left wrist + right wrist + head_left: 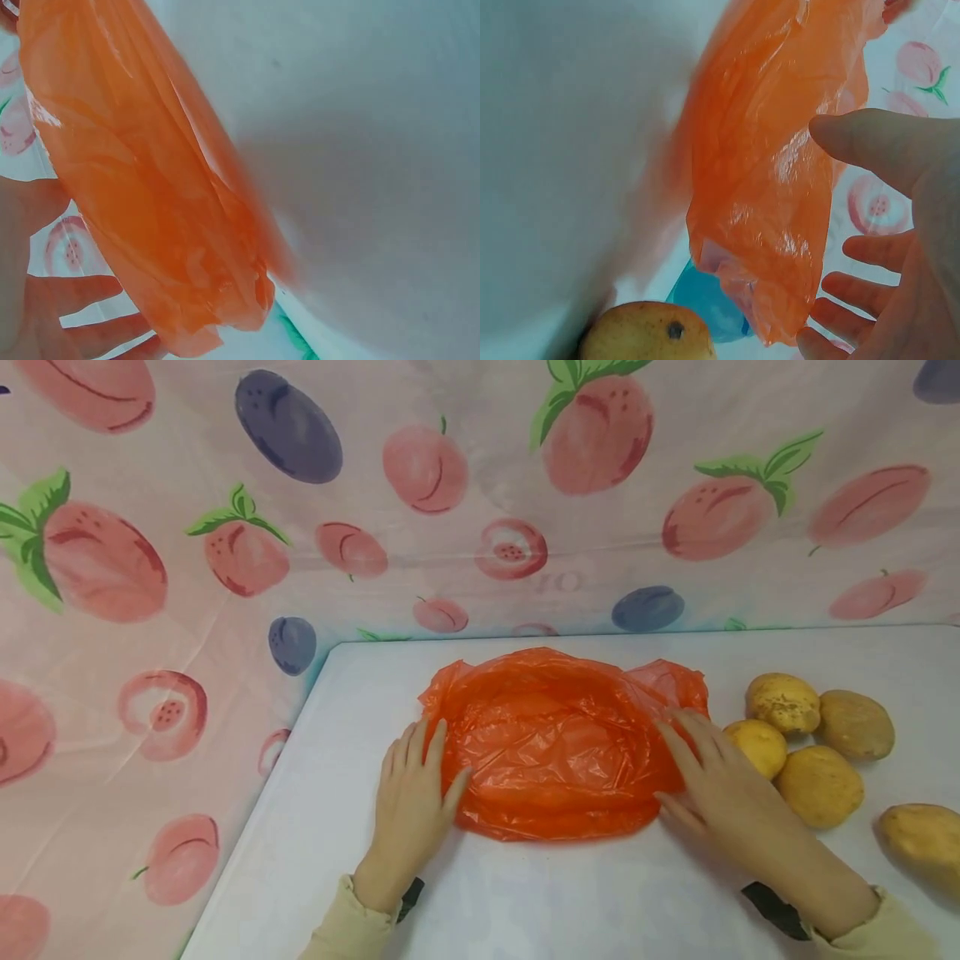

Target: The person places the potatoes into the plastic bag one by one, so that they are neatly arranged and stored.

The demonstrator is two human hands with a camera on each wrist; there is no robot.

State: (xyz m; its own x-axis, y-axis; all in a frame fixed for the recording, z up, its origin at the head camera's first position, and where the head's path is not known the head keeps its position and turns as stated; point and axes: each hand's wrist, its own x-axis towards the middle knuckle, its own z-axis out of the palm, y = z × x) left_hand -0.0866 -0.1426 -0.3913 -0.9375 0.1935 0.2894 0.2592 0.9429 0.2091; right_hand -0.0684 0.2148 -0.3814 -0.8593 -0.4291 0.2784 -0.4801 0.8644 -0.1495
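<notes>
An orange plastic bag [555, 760] lies spread on the white table, its mouth facing up and its rim raised around a crumpled inside. At its left side is my left hand [412, 802], fingers extended and thumb at the rim. On the opposite side my right hand [720, 785] has its fingers stretched along the bag's edge. In the left wrist view, fingers [90, 292] show beside the orange film [150, 202]. The right wrist view has the thumb [870, 142] overlapping the bag [765, 172], the other fingers spread apart.
Several potatoes [821, 787] are grouped right of the bag, close to my right forearm. Another potato [926, 843] lies apart at the right edge. Behind the white table [555, 902] hangs a fruit-printed cloth [450, 552], which also covers the left side.
</notes>
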